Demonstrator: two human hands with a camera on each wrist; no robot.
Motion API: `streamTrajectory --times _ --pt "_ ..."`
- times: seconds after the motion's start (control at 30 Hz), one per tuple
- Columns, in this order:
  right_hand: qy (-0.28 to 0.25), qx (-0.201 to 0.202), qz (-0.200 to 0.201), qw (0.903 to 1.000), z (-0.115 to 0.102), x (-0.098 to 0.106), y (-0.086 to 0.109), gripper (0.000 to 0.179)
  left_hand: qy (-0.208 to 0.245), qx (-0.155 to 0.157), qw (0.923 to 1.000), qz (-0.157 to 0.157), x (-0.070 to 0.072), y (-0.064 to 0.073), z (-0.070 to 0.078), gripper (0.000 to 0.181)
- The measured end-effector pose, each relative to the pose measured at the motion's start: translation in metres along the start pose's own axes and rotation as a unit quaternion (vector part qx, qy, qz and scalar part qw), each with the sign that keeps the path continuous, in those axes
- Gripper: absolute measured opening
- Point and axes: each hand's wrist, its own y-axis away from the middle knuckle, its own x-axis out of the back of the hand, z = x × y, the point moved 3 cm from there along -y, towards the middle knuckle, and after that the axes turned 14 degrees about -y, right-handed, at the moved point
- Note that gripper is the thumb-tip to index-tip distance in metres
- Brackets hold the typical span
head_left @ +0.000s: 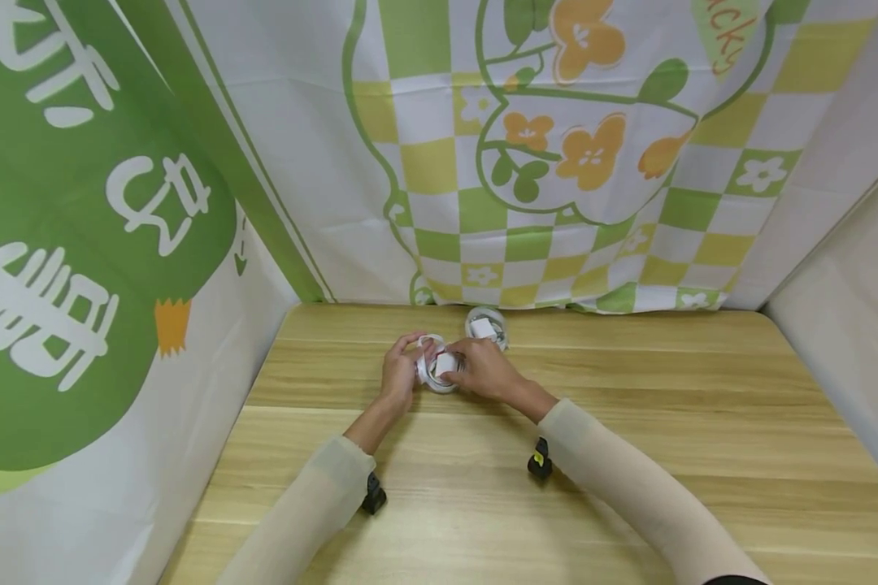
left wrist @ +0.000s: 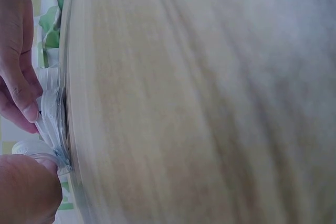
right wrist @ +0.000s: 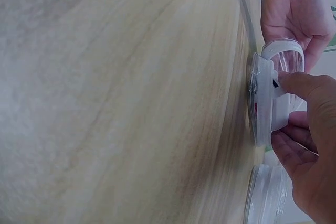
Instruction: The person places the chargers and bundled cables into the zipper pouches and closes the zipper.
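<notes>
My right hand pinches a white charger plug between thumb and fingers. The plug sits in a coil of white cable with clear plastic around it, close to the tabletop. From the other side, my left hand holds the coil's left edge; in the right wrist view a raised loop stands against its palm. Just behind, a second coiled white cable lies on the table with a white plug on it. The right wrist view shows this second coil's clear, round edge below my right hand.
The wooden table reaches back to a printed curtain, whose hem touches its rear edge. A green and white cloth hangs along the left side. Small black wrist cameras sit under both forearms.
</notes>
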Motion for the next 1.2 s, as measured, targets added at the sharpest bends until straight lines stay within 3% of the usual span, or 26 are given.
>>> streamTrajectory --times 0.47,0.87,1.2 --pt "-0.014 0.003 0.02 0.9997 0.0 0.005 0.006 0.041 -0.012 0.0 0.9999 0.008 -0.002 -0.002 0.0 0.037" --pt "-0.01 -0.009 0.055 0.9984 -0.001 0.017 0.011 0.024 -0.075 -0.014 0.9967 0.028 -0.003 0.002 0.009 0.036" --pt "-0.013 -0.028 0.067 0.9973 -0.001 0.02 0.015 0.024 -0.089 -0.01 0.996 -0.007 -0.009 0.005 0.018 0.04"
